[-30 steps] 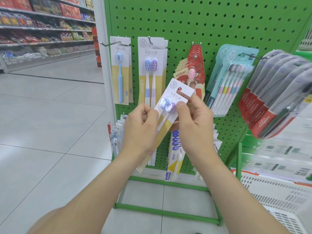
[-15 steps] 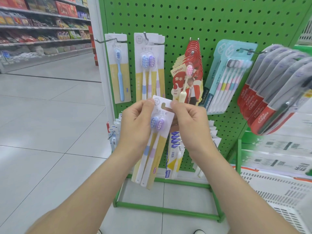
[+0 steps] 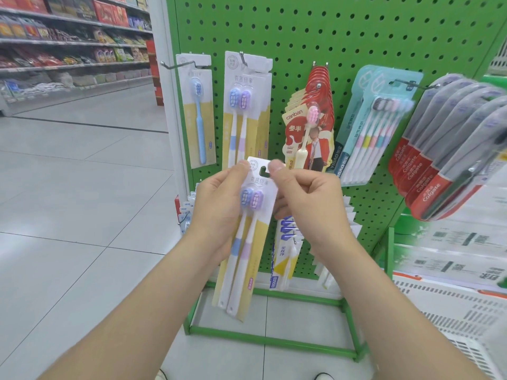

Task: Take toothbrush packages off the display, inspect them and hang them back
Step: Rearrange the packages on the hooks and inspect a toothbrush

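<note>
A: Where's the pack?

B: 2-brush package (image 3: 248, 229) held off the display, in front of the green pegboard (image 3: 356, 45). Long axis near vertical, heads up, hang slot at top.

A: Grip?

B: Both pinching the top corners. Left hand (image 3: 216, 212) thumb closed on the left edge, right hand (image 3: 307, 198) thumb and finger closed just right of the slot.

A: Hook?

B: Its hook (image 3: 242, 60) is above and behind the fingers, with matching packs (image 3: 247, 111) hanging there. My read: lift straight up, then push slot onto the hook. Left hand slightly nearer.
</note>
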